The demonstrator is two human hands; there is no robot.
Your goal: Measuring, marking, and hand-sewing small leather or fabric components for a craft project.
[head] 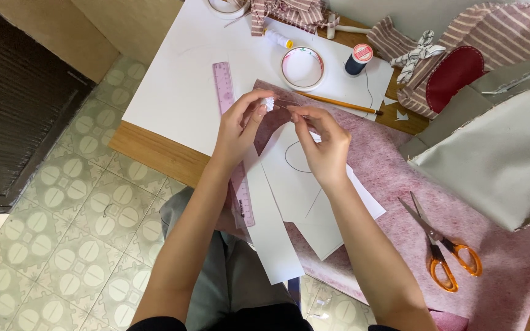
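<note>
Between the two raised hands, above the middle of the bench, sits a small crumpled white wad of soft material (268,103). The left hand (238,130) has its grip closed on it, thumb and fingertips pinching it at the top. The right hand (321,144) is pinched shut just beside it; what it pinches is too fine to make out, though it may be a thread, and a faint line seems to run between the hands. Both hands are lifted clear of the bench, probably so the small piece can be worked close to the eyes.

Directly below the hands lie white paper pattern pieces (289,184) with a curved pencil line, spread over a pink felt-like fabric sheet (400,184). A pink translucent plastic ruler (231,141) lies beneath the left wrist. Further away are a yellow pencil (338,103), a roll of clear tape (302,67), a dark blue spool of thread (357,60) and a small white spool with a yellow end (277,38). Orange-handled scissors (440,245) rest well to the right on the fabric. Striped fabric pieces (498,30) and a grey fabric bag (498,153) lie at the far right.
</note>
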